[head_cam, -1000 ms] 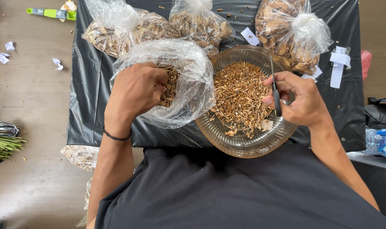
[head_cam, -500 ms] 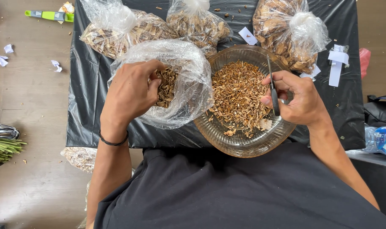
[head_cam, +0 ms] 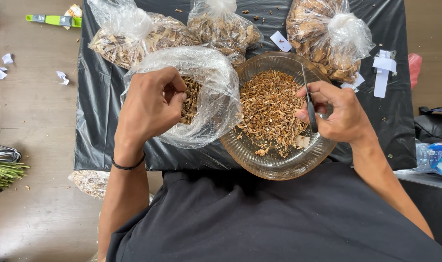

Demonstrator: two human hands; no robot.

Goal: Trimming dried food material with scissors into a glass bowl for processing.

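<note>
Left fingers (head_cam: 175, 94) inside open bag (head_cam: 216, 92) — dried pieces (head_cam: 191, 99) touching

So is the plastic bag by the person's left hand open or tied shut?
Open. The left hand reaches into the mouth of the plastic bag, touching the brown dried pieces inside. The three bags behind are knotted shut.
</note>
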